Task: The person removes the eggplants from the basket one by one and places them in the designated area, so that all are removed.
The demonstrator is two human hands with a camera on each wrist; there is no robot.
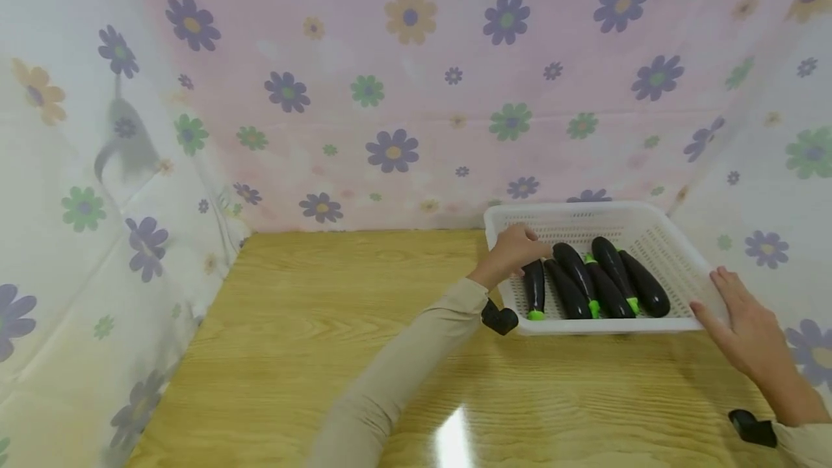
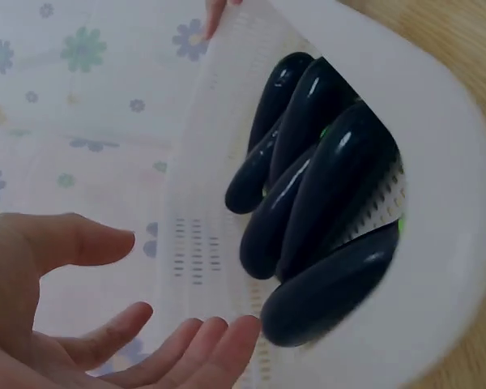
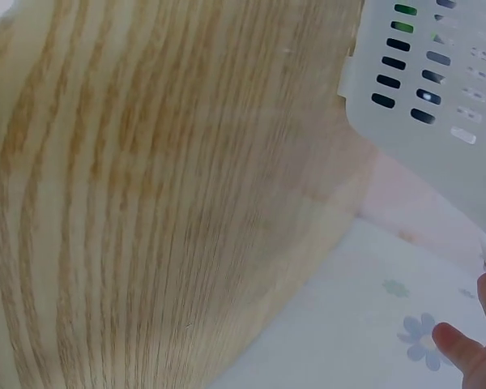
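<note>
A white perforated plastic basket (image 1: 598,325) holds several dark, glossy eggplants (image 1: 572,269) with green stem ends, most of them towards the near side. My left hand (image 1: 515,251) is over the basket's left part, beside the leftmost eggplant (image 1: 534,286). In the left wrist view its fingers (image 2: 206,352) are spread and loosely bent, with nothing between them and the thumb; one fingertip is close to the nearest eggplant (image 2: 332,288). At the basket's near right corner, my right hand (image 1: 747,331) rests on the rim with extended fingers. The right wrist view shows only part of this hand (image 3: 482,340).
The basket stands at the right of a wood-grain table (image 1: 312,316). Flower-patterned cloth (image 1: 403,92) rises behind the table and along both sides. Black wrist devices show at the left wrist (image 1: 499,318) and the right wrist (image 1: 752,428).
</note>
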